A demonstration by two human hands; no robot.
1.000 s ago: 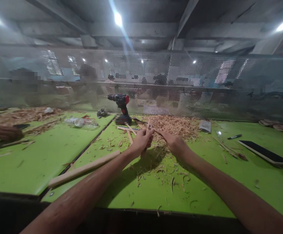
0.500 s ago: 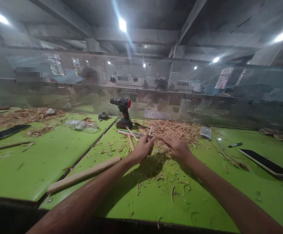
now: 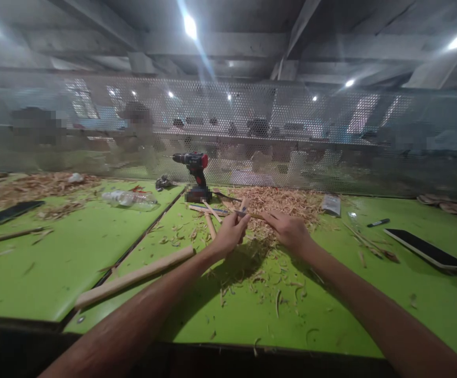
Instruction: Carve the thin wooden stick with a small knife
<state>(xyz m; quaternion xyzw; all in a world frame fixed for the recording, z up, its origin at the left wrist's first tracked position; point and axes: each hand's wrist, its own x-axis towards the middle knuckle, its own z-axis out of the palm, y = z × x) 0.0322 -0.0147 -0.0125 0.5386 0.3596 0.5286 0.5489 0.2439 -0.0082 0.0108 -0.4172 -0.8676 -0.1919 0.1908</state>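
Near the middle of the green table (image 3: pixel 197 315), my left hand (image 3: pixel 231 234) is closed round a thin knife-like tool and a short wooden piece (image 3: pixel 244 203) that sticks up past its fingers. My right hand (image 3: pixel 289 229) is closed on the brownish end of the same thin tool (image 3: pixel 255 216), which spans the gap between both hands. Its exact shape is too small to tell. Narrow wood strips (image 3: pixel 211 226) lie just left of my left hand. Curled shavings (image 3: pixel 281 202) are heaped behind both hands.
A cordless drill (image 3: pixel 197 173) stands upright behind the strips. A thick wooden stick (image 3: pixel 137 275) lies front left. Further left are a plastic bottle (image 3: pixel 129 199) and a dark phone (image 3: pixel 10 214). At right lie a marker (image 3: pixel 378 222) and a tablet-like device (image 3: pixel 427 248). A mesh screen (image 3: pixel 220 131) borders the back.
The view has shifted slightly, so the drill and table items appear a little higher and further left. The wooden piece in my left hand appears tilted slightly differently. Both hands keep their holds.
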